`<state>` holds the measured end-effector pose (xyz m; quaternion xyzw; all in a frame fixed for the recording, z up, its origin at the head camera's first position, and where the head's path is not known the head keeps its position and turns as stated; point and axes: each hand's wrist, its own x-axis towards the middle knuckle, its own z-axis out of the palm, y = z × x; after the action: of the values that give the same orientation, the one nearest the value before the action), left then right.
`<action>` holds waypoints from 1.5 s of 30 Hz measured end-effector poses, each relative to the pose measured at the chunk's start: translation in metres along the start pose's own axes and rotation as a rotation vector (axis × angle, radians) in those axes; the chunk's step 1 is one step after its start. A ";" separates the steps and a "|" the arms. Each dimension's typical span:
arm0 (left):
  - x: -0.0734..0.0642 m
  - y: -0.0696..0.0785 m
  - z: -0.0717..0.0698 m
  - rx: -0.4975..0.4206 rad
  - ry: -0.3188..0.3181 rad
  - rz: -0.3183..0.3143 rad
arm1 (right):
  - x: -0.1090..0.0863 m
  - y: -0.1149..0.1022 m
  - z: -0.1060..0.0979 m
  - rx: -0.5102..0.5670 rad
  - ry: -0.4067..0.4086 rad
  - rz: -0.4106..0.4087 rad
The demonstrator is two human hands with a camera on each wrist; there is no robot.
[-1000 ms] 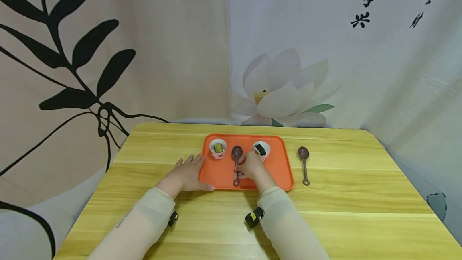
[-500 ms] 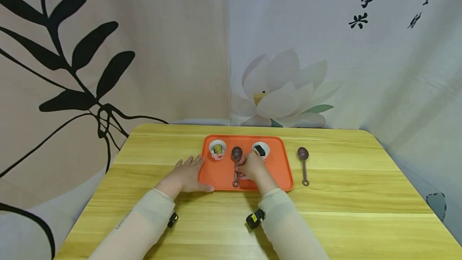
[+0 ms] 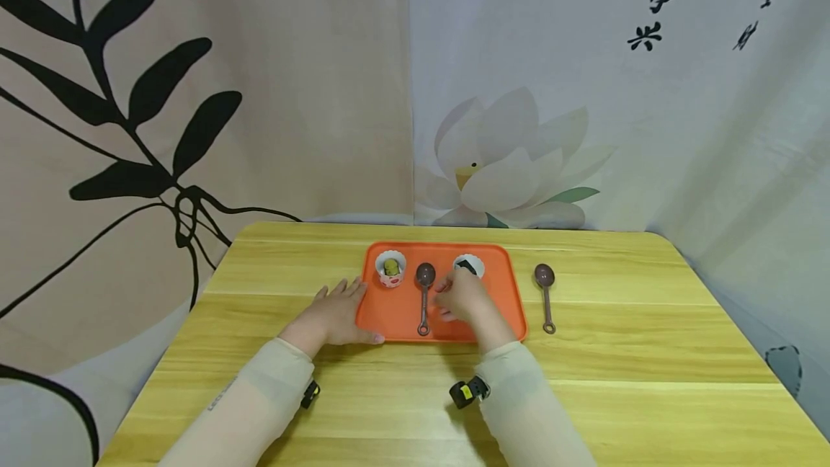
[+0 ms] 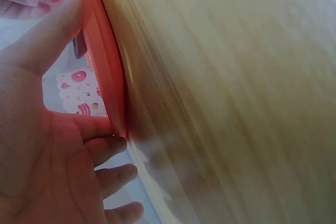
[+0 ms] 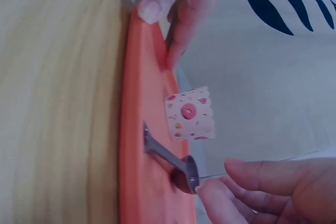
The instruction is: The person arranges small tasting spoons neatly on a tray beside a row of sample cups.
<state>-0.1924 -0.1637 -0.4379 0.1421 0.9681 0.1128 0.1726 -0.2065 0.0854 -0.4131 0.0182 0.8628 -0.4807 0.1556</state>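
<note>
On the orange tray (image 3: 392,314) lies a brown spoon (image 3: 424,276), bowl toward the back. My right hand (image 3: 465,298) hovers just right of its handle, fingers loosely bent and holding nothing. In the right wrist view the thumb and fingers stand apart close to the spoon's bowl (image 5: 184,176). My left hand (image 3: 332,316) rests at the tray's left end, fingers spread and fairly straight along the edge, thumb on the near corner. A patterned paper cup (image 3: 391,281) with a yellow-green piece (image 3: 391,267) inside stands at the tray's back left.
Behind my right hand stands a second paper cup (image 3: 478,263) with a black-and-white piece (image 3: 465,264) inside, partly hidden by the hand. Another brown spoon (image 3: 545,277) lies on the wooden table (image 3: 622,323) right of the tray. A printed curtain (image 3: 324,128) hangs behind the table.
My right hand has let go of the spoon's handle and shifted slightly right and back, now covering more of the right cup. The spoon and left hand have stayed in place.
</note>
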 end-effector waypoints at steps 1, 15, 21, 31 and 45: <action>0.000 0.000 0.000 0.000 0.000 0.001 | -0.001 -0.001 -0.002 0.010 0.002 -0.001; 0.000 0.000 -0.001 0.007 0.005 0.001 | -0.021 -0.002 -0.028 -0.005 -0.006 -0.055; -0.001 0.000 -0.001 0.001 0.008 -0.001 | -0.029 -0.004 -0.041 0.021 0.006 -0.059; -0.001 0.000 0.001 -0.009 0.007 -0.004 | -0.037 -0.003 -0.064 0.004 0.049 -0.061; 0.000 0.000 0.001 -0.003 0.007 -0.003 | -0.041 0.015 -0.092 0.058 0.096 -0.037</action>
<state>-0.1921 -0.1633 -0.4389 0.1399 0.9688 0.1146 0.1694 -0.1876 0.1752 -0.3684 0.0296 0.8551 -0.5069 0.1046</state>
